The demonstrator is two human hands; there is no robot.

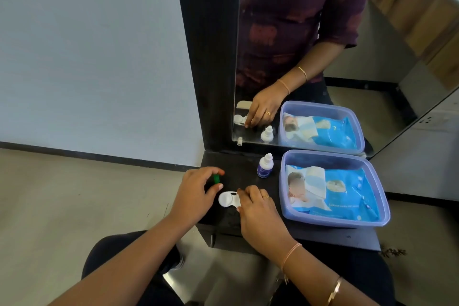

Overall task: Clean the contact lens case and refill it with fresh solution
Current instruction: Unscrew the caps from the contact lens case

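A white contact lens case lies on the dark shelf, its left well uncovered. My right hand rests on the case's right half and pins it down; that half is hidden under my fingers. My left hand pinches a small green cap between thumb and fingers, just left of and above the case. A small solution bottle with a white nozzle and blue label stands upright behind the case, untouched.
A clear blue-tinted plastic tub holding a blue wet-wipes pack fills the right of the shelf. A mirror stands at the shelf's back and reflects the scene. The shelf's left edge drops to the floor near my left hand.
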